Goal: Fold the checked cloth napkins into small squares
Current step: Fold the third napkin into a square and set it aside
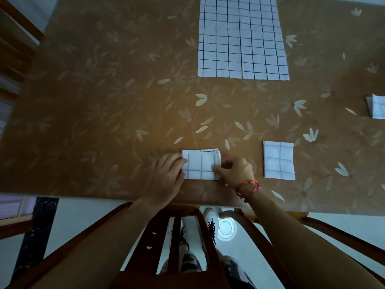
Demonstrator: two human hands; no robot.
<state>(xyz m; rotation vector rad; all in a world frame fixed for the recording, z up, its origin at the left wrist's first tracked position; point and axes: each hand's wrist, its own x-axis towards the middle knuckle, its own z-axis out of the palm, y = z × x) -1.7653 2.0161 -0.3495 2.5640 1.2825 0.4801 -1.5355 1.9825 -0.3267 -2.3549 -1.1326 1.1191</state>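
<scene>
A small folded checked napkin [201, 164] lies near the table's front edge between my hands. My left hand [165, 177] rests with straight fingers on its left edge. My right hand [234, 171], with a red cord bracelet on the wrist, pinches the napkin's right edge with curled fingers. A second folded square napkin [278, 160] lies flat to the right. A large checked napkin [242, 38] lies spread out at the far middle of the table. At the right frame edge, part of another folded napkin [377, 106] shows.
The table carries a brown cloth with a pale leaf pattern [104, 111]. A wooden chair back [177, 236] stands against the front edge below my arms. Another wooden chair [14, 49] is at the left side.
</scene>
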